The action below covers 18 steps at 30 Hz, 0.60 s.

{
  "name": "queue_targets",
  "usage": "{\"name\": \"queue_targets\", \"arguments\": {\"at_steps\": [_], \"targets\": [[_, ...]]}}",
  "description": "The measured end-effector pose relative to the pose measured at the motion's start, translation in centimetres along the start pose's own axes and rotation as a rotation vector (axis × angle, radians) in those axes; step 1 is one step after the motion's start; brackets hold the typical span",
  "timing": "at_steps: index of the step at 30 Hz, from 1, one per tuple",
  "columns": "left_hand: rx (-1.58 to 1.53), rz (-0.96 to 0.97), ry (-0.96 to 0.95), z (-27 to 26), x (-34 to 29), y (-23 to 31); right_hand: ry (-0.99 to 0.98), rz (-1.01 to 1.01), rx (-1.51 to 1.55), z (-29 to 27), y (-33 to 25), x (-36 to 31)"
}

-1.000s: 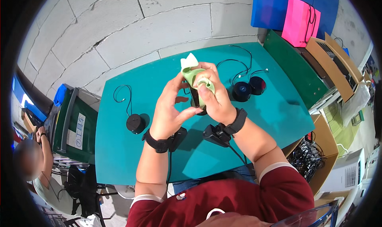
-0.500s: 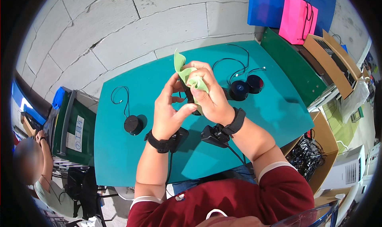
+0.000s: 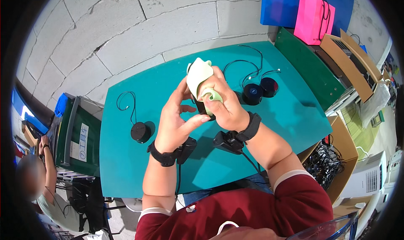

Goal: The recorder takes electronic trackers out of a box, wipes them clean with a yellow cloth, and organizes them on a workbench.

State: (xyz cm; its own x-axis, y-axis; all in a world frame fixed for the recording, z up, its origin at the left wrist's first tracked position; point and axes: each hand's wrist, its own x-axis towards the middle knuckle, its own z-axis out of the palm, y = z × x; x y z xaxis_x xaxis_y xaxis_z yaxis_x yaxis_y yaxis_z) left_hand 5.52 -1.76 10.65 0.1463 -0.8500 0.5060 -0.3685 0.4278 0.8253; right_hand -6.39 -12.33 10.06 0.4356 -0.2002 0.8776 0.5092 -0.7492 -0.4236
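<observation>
Above the middle of the teal table (image 3: pixel 126 168), my left hand (image 3: pixel 172 122) grips a dark object (image 3: pixel 199 106), mostly covered by my fingers and a cloth. My right hand (image 3: pixel 229 109) is closed round a pale green cloth (image 3: pixel 199 75) and presses it against that object. Part of the cloth sticks up past my knuckles, and a folded bit shows by my right thumb. On the table to the left lies a round black puck-like device (image 3: pixel 141 132) with a thin cable. Two similar devices, a nearer one (image 3: pixel 252 94) and a farther one (image 3: pixel 269 87), sit together right of my hands.
Thin black cables (image 3: pixel 248 62) curl at the table's far right. A block wall (image 3: pixel 168 25) stands behind it. At the right edge is a cardboard box (image 3: pixel 346 145) of tangled cables; beyond stands a pink paper bag (image 3: pixel 309 21). Another person (image 3: pixel 50 168) is at the far left.
The cloth's upper part has flopped over and spread out, now showing a broader pale face. My left hand has shifted slightly left and down; both hands keep their grip.
</observation>
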Motion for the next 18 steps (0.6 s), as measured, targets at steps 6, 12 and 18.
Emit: {"name": "queue_targets", "arguments": {"at_steps": [6, 12, 18], "targets": [[0.365, 0.189, 0.065, 0.3, 0.2, 0.3, 0.092, 0.249, 0.33, 0.6, -0.1, -0.4], [0.406, 0.185, 0.087, -0.9, 0.5, 0.3, -0.008, 0.335, 0.47, 0.5, 0.6, -0.6], [0.108, 0.155, 0.267, -4.5, -0.5, 1.6, 0.158, 0.435, 0.566, 0.9, 1.8, -0.5]]}}
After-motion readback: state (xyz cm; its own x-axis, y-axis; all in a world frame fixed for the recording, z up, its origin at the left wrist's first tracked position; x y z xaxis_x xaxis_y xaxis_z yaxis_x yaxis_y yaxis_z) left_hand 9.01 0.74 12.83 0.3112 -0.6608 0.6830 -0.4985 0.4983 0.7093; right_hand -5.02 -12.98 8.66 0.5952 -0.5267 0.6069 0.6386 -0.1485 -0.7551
